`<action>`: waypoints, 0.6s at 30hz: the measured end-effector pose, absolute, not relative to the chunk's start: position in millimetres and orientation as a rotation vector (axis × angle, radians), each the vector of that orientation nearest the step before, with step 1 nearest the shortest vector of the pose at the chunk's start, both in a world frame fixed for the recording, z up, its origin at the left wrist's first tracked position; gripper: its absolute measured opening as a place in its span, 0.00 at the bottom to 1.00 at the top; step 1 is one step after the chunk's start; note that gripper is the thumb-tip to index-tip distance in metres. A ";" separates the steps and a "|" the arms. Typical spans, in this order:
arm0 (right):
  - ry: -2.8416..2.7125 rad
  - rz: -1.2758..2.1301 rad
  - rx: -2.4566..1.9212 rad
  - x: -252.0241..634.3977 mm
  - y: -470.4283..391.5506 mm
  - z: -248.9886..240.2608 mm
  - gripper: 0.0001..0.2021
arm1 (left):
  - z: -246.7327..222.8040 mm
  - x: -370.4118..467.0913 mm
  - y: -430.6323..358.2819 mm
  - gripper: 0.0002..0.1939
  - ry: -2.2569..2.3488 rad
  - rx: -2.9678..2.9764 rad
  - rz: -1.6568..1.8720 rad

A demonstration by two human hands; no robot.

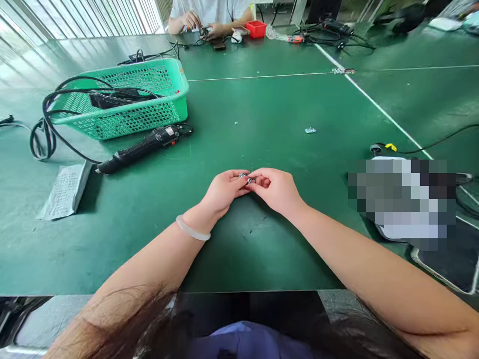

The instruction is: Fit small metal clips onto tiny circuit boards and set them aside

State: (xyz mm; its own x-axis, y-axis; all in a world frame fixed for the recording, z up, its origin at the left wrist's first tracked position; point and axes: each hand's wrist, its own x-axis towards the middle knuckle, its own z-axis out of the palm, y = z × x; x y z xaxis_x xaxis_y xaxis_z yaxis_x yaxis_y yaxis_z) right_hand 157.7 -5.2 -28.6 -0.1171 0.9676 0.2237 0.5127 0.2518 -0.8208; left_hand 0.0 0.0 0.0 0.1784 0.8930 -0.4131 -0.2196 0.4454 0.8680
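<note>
My left hand [220,191], with a pale bangle [192,229] on the wrist, is closed in a pinch over the green table. My right hand [277,189] meets it fingertip to fingertip, its thumb and index finger pressed together. Tiny dark, white and red spots show where the fingers meet; whether they are painted nails or a small part is too fine to tell. Beyond the hands, a small pale blue piece [310,130] lies alone on the tabletop [239,134].
At the left stands a green mesh basket [138,117] with cables and a black device inside. A black electric screwdriver [144,147] and a paper-wrapped packet [65,192] lie before it. A blurred-out object [402,199] is at right. Across the table, a person [209,17] works beside a red box [256,29].
</note>
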 end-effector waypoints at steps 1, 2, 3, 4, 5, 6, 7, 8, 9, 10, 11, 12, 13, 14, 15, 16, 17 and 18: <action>-1.745 0.745 -1.364 159.9 -4.3 -28.7 0.08 | -1.1 0.2 0.6 0.05 1.096 0.733 0.909; -1.741 0.751 -1.365 161.9 -3.5 -28.9 0.09 | -1.9 0.1 1.2 0.05 1.083 0.712 0.913; -1.736 0.758 -1.367 163.8 -2.5 -29.0 0.10 | -2.3 -0.2 1.6 0.05 1.076 0.692 0.913; -1.722 0.763 -1.371 165.4 -1.4 -29.1 0.10 | -2.1 -1.0 1.8 0.05 1.074 0.674 0.911; -1.709 0.773 -1.378 166.8 -0.4 -29.1 0.11 | -1.2 -2.4 1.6 0.05 1.075 0.651 0.907; -1.694 0.784 -1.389 167.9 0.7 -29.1 0.12 | 0.4 -4.8 1.1 0.05 1.083 0.635 0.900; -1.685 0.791 -1.400 168.8 1.6 -29.1 0.13 | 2.7 -8.5 0.0 0.05 1.098 0.627 0.891; -1.677 0.799 -1.410 169.3 2.2 -28.9 0.13 | 5.6 -14.0 -1.7 0.06 1.118 0.632 0.879; -1.671 0.804 -1.416 169.7 2.5 -28.8 0.13 | 8.9 -21.6 -4.2 0.06 1.144 0.650 0.868; -1.666 0.810 -1.420 169.8 2.6 -28.6 0.12 | 12.5 -31.6 -7.4 0.06 1.179 0.682 0.860; -1.663 0.820 -1.421 169.8 2.3 -28.3 0.12 | 16.0 -44.0 -11.5 0.07 1.222 0.725 0.855; -1.663 0.833 -1.422 169.6 1.8 -28.1 0.11 | 19.4 -58.8 -16.4 0.07 1.265 0.783 0.860; -1.663 0.848 -1.422 169.4 1.2 -27.9 0.11 | 22.3 -75.4 -22.2 0.08 1.323 0.848 0.872; -1.670 0.860 -1.423 169.3 0.5 -27.8 0.12 | 24.6 -93.2 -28.7 0.10 1.399 0.921 0.886; -1.680 0.867 -1.422 169.1 0.0 -27.8 0.12 | 26.2 -111.4 -36.0 0.12 1.499 0.995 0.879; -1.688 0.869 -1.421 169.1 -0.3 -27.9 0.12 | 26.9 -129.3 -44.0 0.13 1.627 1.074 0.859; -1.698 0.869 -1.421 169.1 -0.4 -28.1 0.12 | 26.7 -146.1 -52.4 0.14 1.795 1.150 0.806; -1.709 0.867 -1.420 169.2 -0.4 -28.4 0.12 | 25.5 -161.4 -61.0 0.15 1.980 1.259 0.727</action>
State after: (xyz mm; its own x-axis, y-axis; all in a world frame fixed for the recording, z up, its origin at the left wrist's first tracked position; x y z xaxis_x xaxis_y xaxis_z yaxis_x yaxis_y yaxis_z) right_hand 169.2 -0.4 -28.4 -0.1150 0.9863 0.1179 0.4879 0.1595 -0.8582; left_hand -161.4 -61.0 25.5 -0.3084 0.9202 -0.2412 0.5455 0.3788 0.7476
